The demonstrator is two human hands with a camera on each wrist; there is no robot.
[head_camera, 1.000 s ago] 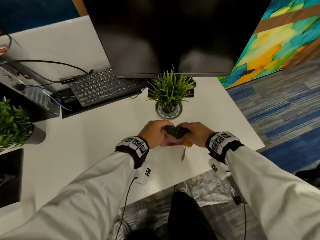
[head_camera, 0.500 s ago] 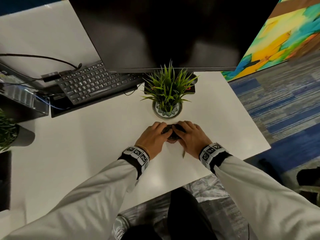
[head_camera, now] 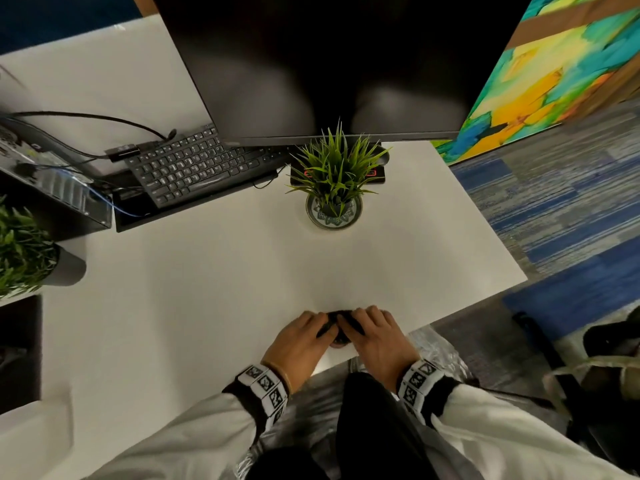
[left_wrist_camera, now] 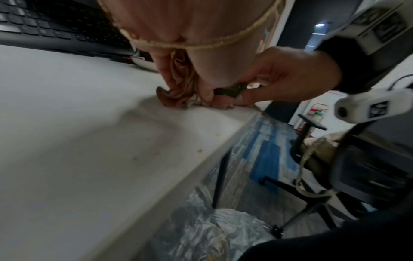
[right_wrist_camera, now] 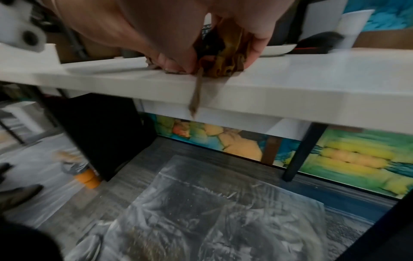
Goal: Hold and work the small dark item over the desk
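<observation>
Both hands press a small bunched cloth (head_camera: 341, 328), dark with brown and orange folds, onto the white table (head_camera: 207, 306) at its near edge. My left hand (head_camera: 301, 337) grips the cloth's left side with curled fingers; in the left wrist view the brown folds of the cloth (left_wrist_camera: 176, 91) bulge out under its fingers. My right hand (head_camera: 377, 336) grips the right side, thumb and fingers pinching the cloth (right_wrist_camera: 225, 58). A thin brown strip (right_wrist_camera: 196, 95) hangs from the bundle down over the table edge. Most of the cloth is hidden under the hands.
A potted green plant (head_camera: 334, 188) stands beyond the hands, in front of a dark monitor (head_camera: 329, 64). A black keyboard (head_camera: 194, 168) and cables lie at the back left, another plant (head_camera: 24, 251) at the left. A plastic sheet (right_wrist_camera: 201, 211) covers the floor below the edge; a chair (left_wrist_camera: 368, 176) is at the right.
Both hands have slid with the cloth from just in front of the potted plant back to the table's near edge, and now press it low on the surface.
</observation>
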